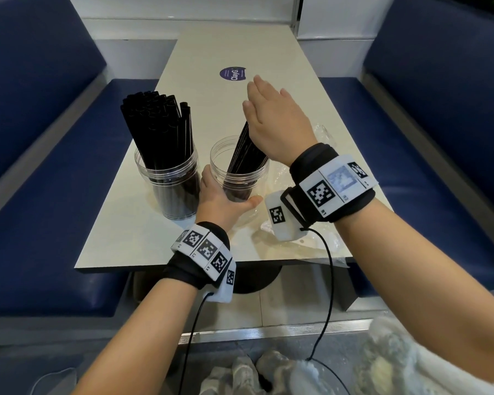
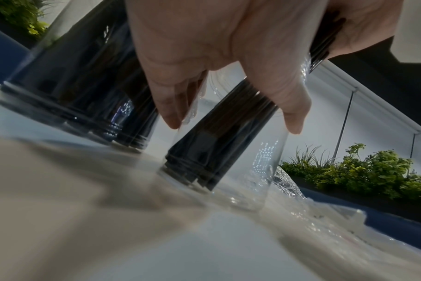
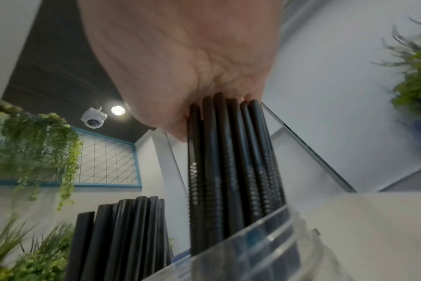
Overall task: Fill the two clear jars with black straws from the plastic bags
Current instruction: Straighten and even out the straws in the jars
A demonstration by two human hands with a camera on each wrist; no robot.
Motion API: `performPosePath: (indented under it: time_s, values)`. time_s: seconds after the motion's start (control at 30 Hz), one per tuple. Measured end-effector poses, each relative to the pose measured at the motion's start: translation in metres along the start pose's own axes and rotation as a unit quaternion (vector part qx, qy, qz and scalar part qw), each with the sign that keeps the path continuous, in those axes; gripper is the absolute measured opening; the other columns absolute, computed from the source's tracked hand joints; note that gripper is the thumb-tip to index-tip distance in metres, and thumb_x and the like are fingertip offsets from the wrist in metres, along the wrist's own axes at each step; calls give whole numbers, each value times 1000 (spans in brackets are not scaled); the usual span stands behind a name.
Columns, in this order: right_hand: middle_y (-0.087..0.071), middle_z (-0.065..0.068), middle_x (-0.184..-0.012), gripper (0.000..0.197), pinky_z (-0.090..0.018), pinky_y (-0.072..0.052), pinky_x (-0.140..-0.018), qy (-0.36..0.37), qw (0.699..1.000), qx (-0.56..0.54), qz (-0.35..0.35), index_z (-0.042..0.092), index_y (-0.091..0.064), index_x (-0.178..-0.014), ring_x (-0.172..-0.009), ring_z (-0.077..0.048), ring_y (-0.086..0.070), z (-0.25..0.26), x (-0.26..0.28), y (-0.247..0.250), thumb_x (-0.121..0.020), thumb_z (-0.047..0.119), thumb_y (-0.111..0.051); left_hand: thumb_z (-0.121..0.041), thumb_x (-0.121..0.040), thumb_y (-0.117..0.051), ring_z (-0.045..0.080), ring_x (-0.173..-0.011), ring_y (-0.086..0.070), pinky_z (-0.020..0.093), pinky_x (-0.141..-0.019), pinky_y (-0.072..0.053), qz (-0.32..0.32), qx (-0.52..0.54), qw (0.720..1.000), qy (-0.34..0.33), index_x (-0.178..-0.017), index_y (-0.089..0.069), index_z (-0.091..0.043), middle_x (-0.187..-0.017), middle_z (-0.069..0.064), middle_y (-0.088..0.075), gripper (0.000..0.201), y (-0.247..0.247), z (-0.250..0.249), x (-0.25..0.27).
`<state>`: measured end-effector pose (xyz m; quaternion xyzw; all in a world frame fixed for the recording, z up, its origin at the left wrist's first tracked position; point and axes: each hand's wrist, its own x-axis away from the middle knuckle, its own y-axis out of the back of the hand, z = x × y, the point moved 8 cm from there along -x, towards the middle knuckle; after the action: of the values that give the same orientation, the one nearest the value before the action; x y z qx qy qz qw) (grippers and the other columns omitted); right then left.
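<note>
My left hand (image 1: 221, 199) wraps the near side of the right-hand clear jar (image 1: 239, 163), fingers (image 2: 167, 112) and thumb curled against its wall, and the jar's base rests on the pale surface (image 1: 143, 229). My right hand (image 1: 277, 124) is above that jar with its fingers stretched out flat and close together, the palm pressed on the top ends of a slanted bundle of black straws (image 1: 247, 151) whose lower ends sit in the jar's bottom; the wrist view shows the straw tips against my palm, not gripped round. Just left of it, nearly touching, stands the other clear jar (image 1: 170, 178), packed with upright black straws (image 1: 157, 124). A crumpled, clear plastic bag (image 1: 280, 175) lies on the surface to the right of the jars, partly under my right wrist. A round purple sticker (image 1: 233, 73) sits farther back on the surface.
</note>
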<state>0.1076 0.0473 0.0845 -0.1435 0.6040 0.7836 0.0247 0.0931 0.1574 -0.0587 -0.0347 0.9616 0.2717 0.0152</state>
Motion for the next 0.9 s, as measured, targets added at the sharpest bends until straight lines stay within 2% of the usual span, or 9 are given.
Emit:
performPosePath:
  time_s: [0.07, 0.17, 0.33, 0.47, 0.57, 0.63, 0.73, 0.8, 0.9]
  values:
    - [-20, -11, -156, 47, -36, -10, -117, 2, 1000, 22, 13, 3, -24, -143, -145, -21, -17, 0, -1, -4, -101, 24, -21, -32, -61, -85, 25, -137, -30, 33, -112, -28, 3, 3, 1000, 3, -143, -16, -4, -148, 12, -29, 110, -1, 0, 0]
    - [-25, -16, -153, 45, -37, -11, -116, 1, 998, 25, 54, -1, -28, -139, -143, -25, -20, -2, -3, -11, -101, 22, -21, -32, -61, -84, 25, -136, -32, 32, -111, -29, 1, 2, 1000, 2, -142, -17, -4, -147, 13, -30, 109, -1, 0, 0]
    - [-22, -16, -154, 46, -36, -11, -116, 13, 999, 25, 17, -1, -26, -140, -144, -25, -18, 1, -3, -3, -101, 23, -21, -30, -60, -85, 24, -135, -33, 33, -112, -30, 4, 15, 1000, 8, -142, -17, -6, -146, 12, -31, 109, -1, 2, -1]
    - [-26, -16, -153, 46, -35, -11, -116, 14, 999, 21, 39, -1, -28, -139, -143, -24, -20, 1, -3, -7, -101, 24, -20, -30, -61, -85, 24, -135, -33, 33, -112, -30, 1, 16, 1000, 8, -142, -18, -6, -146, 11, -32, 108, -1, 2, 0]
    - [-24, -14, -154, 47, -35, -8, -117, 20, 999, 22, 19, 0, -25, -141, -144, -24, -17, 2, -3, -6, -101, 25, -20, -30, -60, -85, 24, -136, -32, 33, -112, -29, 4, 16, 1000, 9, -142, -18, -6, -146, 11, -32, 109, -1, 2, -1]
    - [-36, -14, -147, 45, -35, -15, -114, 26, 999, 32, 12, 0, -34, -136, -138, -24, -29, 2, -5, -7, -101, 26, -22, -31, -59, -86, 24, -135, -33, 36, -113, -31, 2, 24, 1000, 10, -142, -18, -6, -145, 11, -33, 110, -1, 3, -2]
    - [-55, -15, -121, 37, -35, -31, -96, 19, 1000, 15, -1, 0, -49, -113, -114, -28, -48, 1, -6, -5, -99, 26, -27, -31, -59, -86, 24, -134, -34, 35, -112, -31, 1, 24, 1000, 10, -141, -19, -6, -144, 11, -34, 109, -1, 3, -1]
    - [-57, -12, -117, 40, -36, -35, -90, 4, 1000, 5, -23, 2, -52, -112, -111, -29, -49, 1, -4, -4, -99, 31, -29, -30, -60, -85, 23, -136, -32, 32, -112, -29, 2, 22, 1000, 9, -142, -18, -6, -146, 11, -31, 109, -1, 3, -1]
    - [-58, -8, -116, 45, -38, -40, -86, -51, 997, -29, -59, 7, -56, -113, -112, -27, -49, -5, -1, -4, -96, 43, -36, -30, -60, -85, 24, -136, -32, 38, -113, -30, 5, 30, 999, 12, -143, -16, -6, -147, 12, -31, 111, -2, 4, -1]
